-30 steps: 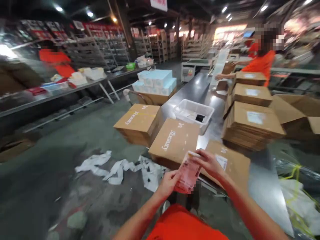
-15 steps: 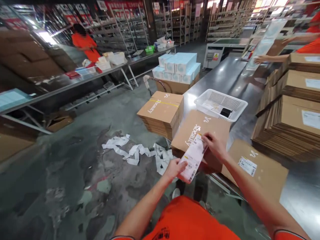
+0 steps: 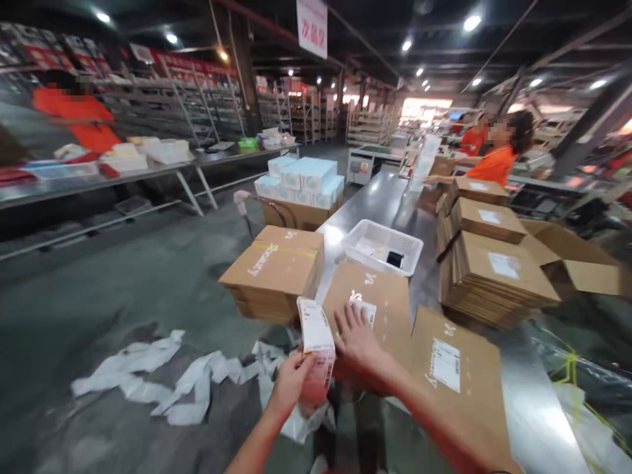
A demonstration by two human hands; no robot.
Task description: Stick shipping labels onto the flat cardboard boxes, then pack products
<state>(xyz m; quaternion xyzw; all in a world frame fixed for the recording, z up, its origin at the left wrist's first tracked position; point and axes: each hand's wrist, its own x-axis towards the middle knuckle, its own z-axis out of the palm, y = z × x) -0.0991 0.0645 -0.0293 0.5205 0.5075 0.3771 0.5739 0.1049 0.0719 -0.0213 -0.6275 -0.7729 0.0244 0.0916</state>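
Observation:
My left hand (image 3: 289, 380) pinches a strip of printed shipping labels (image 3: 317, 332), which hangs over the near side of the work table. With fingers spread, my right hand (image 3: 359, 341) lies flat on a brown flattened carton (image 3: 390, 296). A white shipping label (image 3: 368, 314) shows on that carton, partly covered by my right fingers. To the right lies another flattened carton (image 3: 476, 401) bearing a stuck-on label (image 3: 447, 366).
A white plastic basket (image 3: 356, 258) holding a small black item stands behind the carton. Strapped cartons (image 3: 276, 263) sit left; labelled carton stacks (image 3: 513, 270) stand right. Crumpled white paper strip (image 3: 192, 382) covers the floor. A co-worker (image 3: 496, 164) stands across the metal table (image 3: 372, 201).
My right hand has left the label strip and now rests on the carton, where a label shows. The left hand still holds the strip. The view has tilted up and turned right.

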